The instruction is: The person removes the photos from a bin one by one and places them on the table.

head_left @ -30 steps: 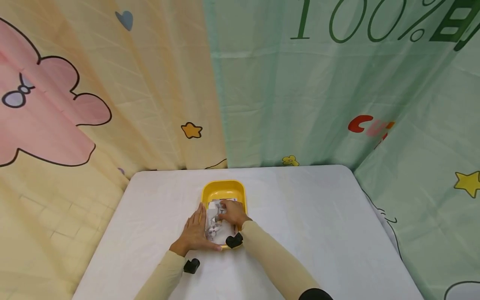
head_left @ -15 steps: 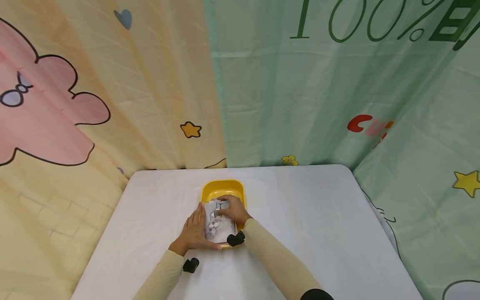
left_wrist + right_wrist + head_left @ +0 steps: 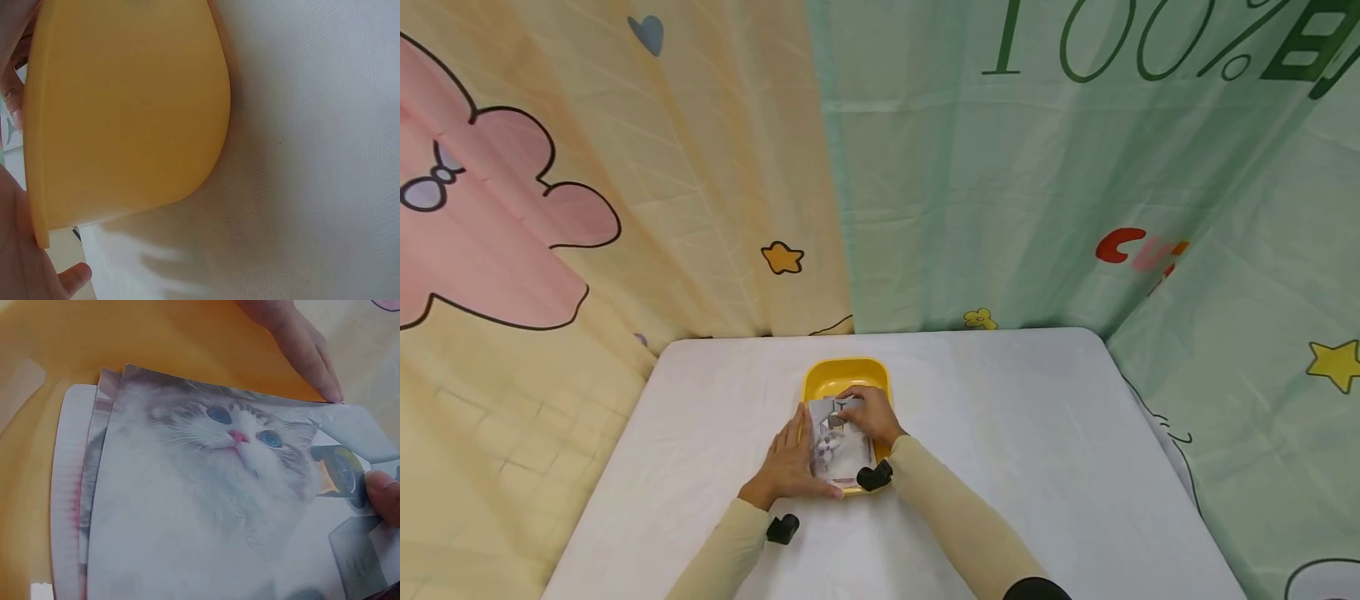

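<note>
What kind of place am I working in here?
Probably a staged recording booth, not a home: a white cloth-covered table boxed in by cartoon-print fabric curtains, bare except for one yellow plastic tray.

Pouch (image 3: 838, 442) in tray (image 3: 846, 374) (table (image 3: 1037, 450) center)

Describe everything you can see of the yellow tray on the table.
The yellow tray is a small, rounded-corner rectangular tub, smooth like plastic, sitting upright on the white table. Printed cat-picture sheets lie stacked inside it. The left hand rests flat against its left outer wall; the right hand reaches inside, pinching the top sheet's edge.
</note>
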`<state>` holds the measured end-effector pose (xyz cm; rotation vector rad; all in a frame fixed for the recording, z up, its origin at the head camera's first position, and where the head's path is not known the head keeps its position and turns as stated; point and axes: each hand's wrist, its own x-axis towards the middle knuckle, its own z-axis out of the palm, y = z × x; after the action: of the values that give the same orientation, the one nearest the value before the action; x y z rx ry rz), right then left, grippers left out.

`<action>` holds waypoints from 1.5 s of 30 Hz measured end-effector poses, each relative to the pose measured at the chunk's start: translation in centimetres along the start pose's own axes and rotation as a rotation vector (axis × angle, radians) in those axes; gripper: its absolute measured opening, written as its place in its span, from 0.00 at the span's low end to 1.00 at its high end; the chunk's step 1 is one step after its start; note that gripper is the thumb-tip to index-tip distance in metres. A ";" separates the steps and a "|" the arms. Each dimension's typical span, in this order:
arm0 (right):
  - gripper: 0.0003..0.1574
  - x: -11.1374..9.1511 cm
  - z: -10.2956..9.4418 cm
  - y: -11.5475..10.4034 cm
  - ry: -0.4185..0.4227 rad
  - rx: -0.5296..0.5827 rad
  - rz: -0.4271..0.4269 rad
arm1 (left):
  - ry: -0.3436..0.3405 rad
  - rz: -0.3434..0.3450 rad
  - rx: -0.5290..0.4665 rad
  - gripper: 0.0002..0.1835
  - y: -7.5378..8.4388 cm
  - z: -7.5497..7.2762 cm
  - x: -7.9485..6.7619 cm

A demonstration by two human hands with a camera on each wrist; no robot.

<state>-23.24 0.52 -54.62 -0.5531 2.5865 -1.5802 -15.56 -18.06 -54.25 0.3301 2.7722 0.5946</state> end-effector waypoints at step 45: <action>0.09 1.1 -9.2 2.6 0.224 0.287 0.112 | -0.035 -0.052 -0.066 0.85 0.3 -0.1 -0.1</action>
<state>-27.10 9.07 -52.40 -0.2161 2.4148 -2.0274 -15.49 -17.87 -54.02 0.2508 2.7116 0.6590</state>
